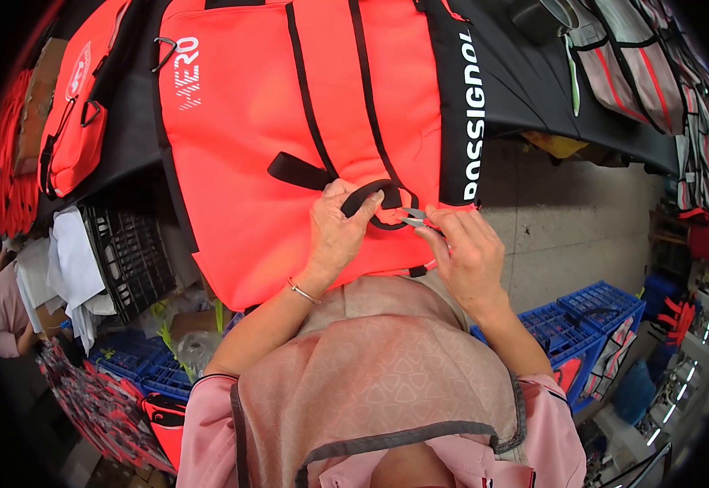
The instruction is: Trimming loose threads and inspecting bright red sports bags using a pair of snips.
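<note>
A large coral-red backpack (240, 163) with a black side panel lies over the table edge and down toward my lap. Between the thumb and fingers of my left hand (334, 232) is pinched a black webbing strap (360, 199), curved into a loop at the lower end of the coral shoulder strap (334, 89). My right hand (472, 256) grips a small pair of thread snips (413, 218). Their pale metal blades point left, close beside the webbing loop. Whether the blades touch a thread is too small to tell. Another black strap end (296, 172) sticks out to the left.
A smaller coral bag (86, 98) lies on the black-covered table (533, 89) at the left. Grey bag pieces (623, 65) lie at the far right. Blue crates (598, 313) stand at my right, a black crate (130, 252) at my left. Another person (6, 305) is at the far left.
</note>
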`<state>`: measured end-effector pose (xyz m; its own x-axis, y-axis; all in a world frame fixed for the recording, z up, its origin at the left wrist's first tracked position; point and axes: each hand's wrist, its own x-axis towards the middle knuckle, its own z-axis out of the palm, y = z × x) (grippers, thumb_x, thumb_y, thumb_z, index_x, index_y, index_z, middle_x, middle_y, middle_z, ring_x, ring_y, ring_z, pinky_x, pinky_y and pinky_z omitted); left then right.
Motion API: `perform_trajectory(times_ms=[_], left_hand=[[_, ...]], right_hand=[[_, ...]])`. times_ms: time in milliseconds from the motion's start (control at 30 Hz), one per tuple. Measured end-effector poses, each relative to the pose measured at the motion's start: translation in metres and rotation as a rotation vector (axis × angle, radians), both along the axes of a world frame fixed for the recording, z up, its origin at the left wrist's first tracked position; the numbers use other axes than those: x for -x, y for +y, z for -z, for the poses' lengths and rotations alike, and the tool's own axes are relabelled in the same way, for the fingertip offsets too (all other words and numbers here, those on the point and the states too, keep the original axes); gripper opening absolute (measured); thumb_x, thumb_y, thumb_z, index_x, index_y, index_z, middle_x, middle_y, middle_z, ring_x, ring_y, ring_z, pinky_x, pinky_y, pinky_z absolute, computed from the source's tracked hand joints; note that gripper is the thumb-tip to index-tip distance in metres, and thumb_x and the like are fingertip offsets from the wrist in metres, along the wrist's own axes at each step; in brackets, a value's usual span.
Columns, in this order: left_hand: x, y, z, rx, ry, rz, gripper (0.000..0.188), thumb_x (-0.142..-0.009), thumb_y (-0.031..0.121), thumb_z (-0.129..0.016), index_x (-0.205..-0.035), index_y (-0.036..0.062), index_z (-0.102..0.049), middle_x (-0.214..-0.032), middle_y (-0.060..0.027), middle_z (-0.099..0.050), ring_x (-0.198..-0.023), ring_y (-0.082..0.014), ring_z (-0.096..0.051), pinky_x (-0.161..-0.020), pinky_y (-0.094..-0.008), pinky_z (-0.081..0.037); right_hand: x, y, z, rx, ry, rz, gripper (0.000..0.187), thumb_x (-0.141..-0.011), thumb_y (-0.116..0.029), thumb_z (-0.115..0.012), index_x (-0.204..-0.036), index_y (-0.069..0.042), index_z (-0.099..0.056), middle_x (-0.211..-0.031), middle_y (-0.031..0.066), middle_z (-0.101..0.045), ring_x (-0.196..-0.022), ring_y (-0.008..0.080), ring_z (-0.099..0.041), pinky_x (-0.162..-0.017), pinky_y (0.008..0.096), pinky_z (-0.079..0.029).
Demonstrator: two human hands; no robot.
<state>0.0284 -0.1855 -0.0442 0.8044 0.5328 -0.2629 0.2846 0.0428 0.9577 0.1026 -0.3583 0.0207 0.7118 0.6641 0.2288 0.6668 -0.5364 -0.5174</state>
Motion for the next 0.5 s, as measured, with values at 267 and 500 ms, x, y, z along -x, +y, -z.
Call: perform_trajectory(times_ms=[267,500], left_hand=[[0.0,-0.001,0.0032,-0.02,0.036,0.015,0.013,-0.083,0.013,-0.075,-0.084,0.001,-0.071,-0.077,-0.0032,-0.058,-0.075,-0.0128,-0.053,-0.069,-0.0286,-0.044],[-0.0012,-0.0001,0.0017,0.013,0.025,-0.002,0.013,-0.083,0.013,-0.074,-0.084,0.0003,-0.071,-0.077,-0.0039,-0.058,-0.076,-0.0146,-0.054,-0.071,-0.0297,-0.044]], right_hand=[[-0.0029,0.001,0.0102,0.073,-0.192,-0.044,0.028,-0.077,-0.017,-0.075,-0.1,-0.003,-0.068,-0.089,0.007,-0.065,-0.075,0.0215,-0.061,-0.062,0.0339,-0.047],[-0.0088,0.0011,0.0114,0.125,-0.371,-0.139,0.025,-0.08,-0.017,-0.071,-0.101,-0.004,-0.068,-0.091,0.0059,-0.064,-0.069,0.0175,-0.056,-0.056,0.0315,-0.04]])
